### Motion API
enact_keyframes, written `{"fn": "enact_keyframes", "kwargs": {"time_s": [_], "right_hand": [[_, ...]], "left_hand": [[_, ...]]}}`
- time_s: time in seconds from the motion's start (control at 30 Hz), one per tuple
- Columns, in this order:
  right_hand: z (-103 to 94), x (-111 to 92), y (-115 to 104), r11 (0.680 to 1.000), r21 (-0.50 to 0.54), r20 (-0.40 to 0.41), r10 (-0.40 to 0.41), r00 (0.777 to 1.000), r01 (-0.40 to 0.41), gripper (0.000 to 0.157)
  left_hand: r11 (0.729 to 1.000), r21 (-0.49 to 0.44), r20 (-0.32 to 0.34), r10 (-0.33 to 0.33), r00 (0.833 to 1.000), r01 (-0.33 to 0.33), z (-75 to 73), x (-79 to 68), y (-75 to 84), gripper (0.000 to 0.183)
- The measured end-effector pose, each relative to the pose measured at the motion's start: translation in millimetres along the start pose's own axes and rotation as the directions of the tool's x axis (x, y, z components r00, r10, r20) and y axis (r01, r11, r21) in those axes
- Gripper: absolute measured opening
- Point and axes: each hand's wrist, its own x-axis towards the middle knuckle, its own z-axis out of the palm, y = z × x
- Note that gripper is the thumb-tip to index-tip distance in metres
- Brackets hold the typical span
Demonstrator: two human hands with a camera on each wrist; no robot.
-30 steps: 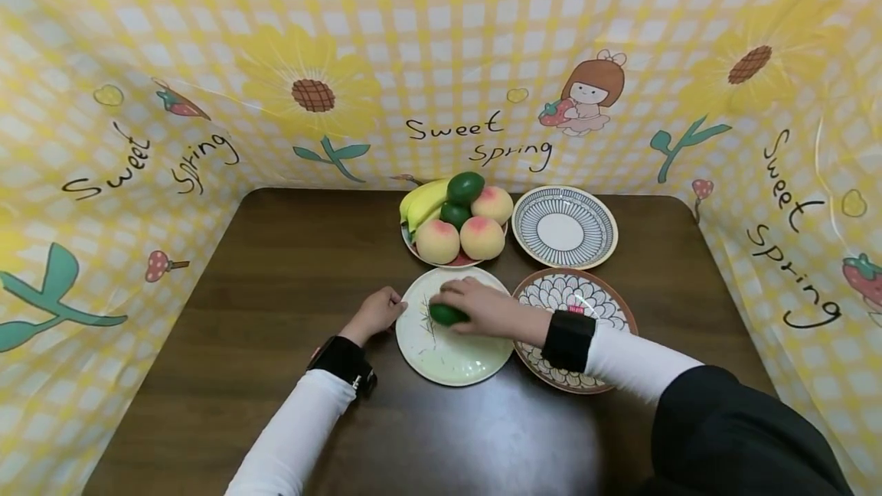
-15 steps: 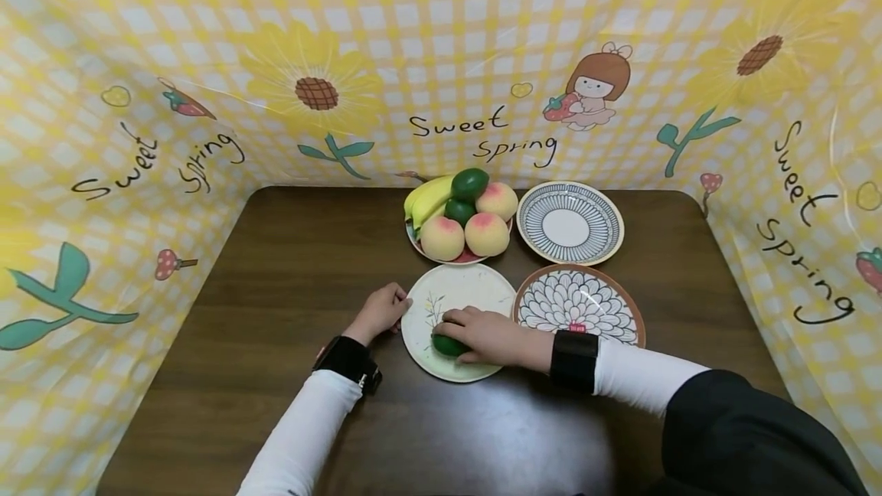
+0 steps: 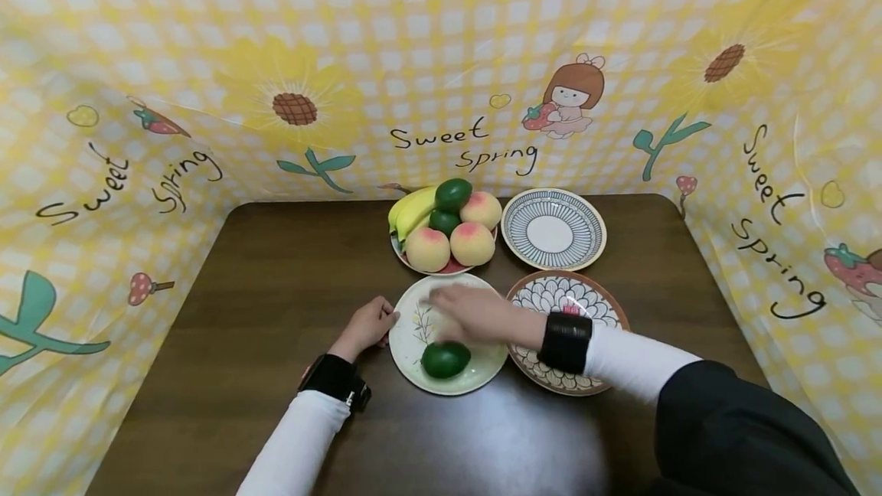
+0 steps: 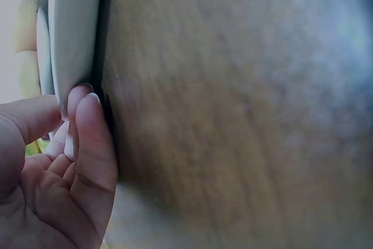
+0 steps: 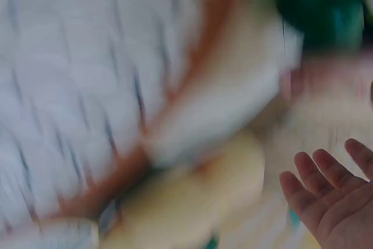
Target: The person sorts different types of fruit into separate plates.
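A dark green avocado (image 3: 445, 360) lies on the near part of a pale green plate (image 3: 486, 375) with a twig pattern. Over the middle of that plate, my right hand (image 3: 474, 314) is blurred by motion, just beyond the avocado and holding nothing. Spread fingers of the right hand (image 5: 332, 199) show in the right wrist view, apart from the blurred green avocado (image 5: 320, 13). At the plate's left rim, my left hand (image 3: 368, 326) pinches the edge. The left wrist view shows its thumb above and fingertips below the plate's rim (image 4: 74, 33).
Behind the pale plate stands a fruit plate (image 3: 449, 269) heaped with bananas (image 3: 412, 213), peaches (image 3: 472, 243) and two avocados (image 3: 453, 195). A blue-striped plate (image 3: 554, 231) is at the back right. The brown-rimmed petal-patterned plate (image 3: 606, 297) lies under my right forearm. Patterned cloth surrounds the table.
My right hand set the avocado down on the near part of the pale plate, let go and moved away from it toward the back. The left hand stays at the rim.
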Motion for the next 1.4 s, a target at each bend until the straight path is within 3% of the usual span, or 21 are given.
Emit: {"fn": "enact_keyframes", "kwargs": {"time_s": [0.07, 0.17, 0.33, 0.47, 0.6, 0.7, 0.8, 0.9, 0.97, 1.03, 1.1, 1.27, 1.4], "right_hand": [[-23.7, 18, 16, 0.997, 0.018, -0.104, 0.082, 0.991, -0.081, 0.048], [-52.0, 47, 51, 0.975, 0.029, -0.214, 0.222, 0.951, -0.221, 0.049], [-63.3, 77, 105, 0.921, 0.009, -0.149, 0.386, 0.91, -0.389, 0.071], [-52.9, 83, 127, 0.914, 0.016, -0.089, 0.405, 0.91, -0.405, 0.074], [-39.1, 81, 132, 0.923, 0.045, -0.103, 0.385, 0.917, -0.383, 0.067], [-31.5, 76, 131, 0.922, 0.07, -0.165, 0.387, 0.907, -0.381, 0.062], [-27.4, 67, 128, 0.918, 0.137, -0.261, 0.397, 0.88, -0.373, 0.061], [-28.3, 58, 121, 0.929, 0.19, -0.369, 0.366, 0.854, -0.316, 0.064], [-31.5, 49, 109, 0.944, 0.199, -0.418, 0.325, 0.848, -0.263, 0.066], [-34.1, 40, 95, 0.961, 0.19, -0.437, 0.267, 0.859, -0.202, 0.067], [-34.5, 29, 78, 0.972, 0.182, -0.415, 0.213, 0.885, -0.149, 0.069], [-25.2, -2, 45, 0.99, 0.132, -0.26, 0.088, 0.962, -0.055, 0.069], [-13.5, -26, 36, 0.999, 0.033, -0.103, 0.007, 0.995, -0.003, 0.064]], "left_hand": [[1.0, -0.008, 0.008, -0.003, 1.0, 0.003, 2.6, -4.6, -2.7, 0.014], [1.0, -0.017, 0.008, -0.018, 1.0, 0.018, 7.1, -9.9, -4.8, 0.014], [0.999, -0.024, -0.008, -0.022, 1.0, 0.022, 11.9, -14.1, -2.9, 0.013], [1.0, -0.027, 0.004, -0.01, 1.0, 0.01, 14.1, -14.1, 2.0, 0.015], [1.0, -0.003, 0.01, -0.021, 1.0, 0.021, 14.3, -13.4, 5.0, 0.014], [0.999, 0.017, 0.028, -0.036, 0.999, 0.035, 13.4, -12.2, 6.5, 0.013], [0.999, 0.023, 0.05, -0.027, 0.998, 0.026, 11.8, -9.9, 7.2, 0.013], [1.0, 0.02, 0.055, -0.021, 0.998, 0.02, 9.5, -6.4, 7.4, 0.013], [0.999, 0.028, 0.051, -0.017, 0.999, 0.016, 7.9, -5.0, 7.3, 0.013], [0.999, 0.032, 0.049, -0.013, 0.999, 0.011, 5.9, -5.5, 6.0, 0.014], [0.999, 0.033, 0.048, -0.013, 0.999, 0.011, 3.5, -7.1, 4.1, 0.014], [0.999, 0.027, 0.046, -0.022, 0.999, 0.021, -1.9, -7.2, 1.0, 0.014], [1.0, 0.019, 0.045, -0.015, 0.999, 0.014, -3.3, -3.2, 3.5, 0.015]]}}
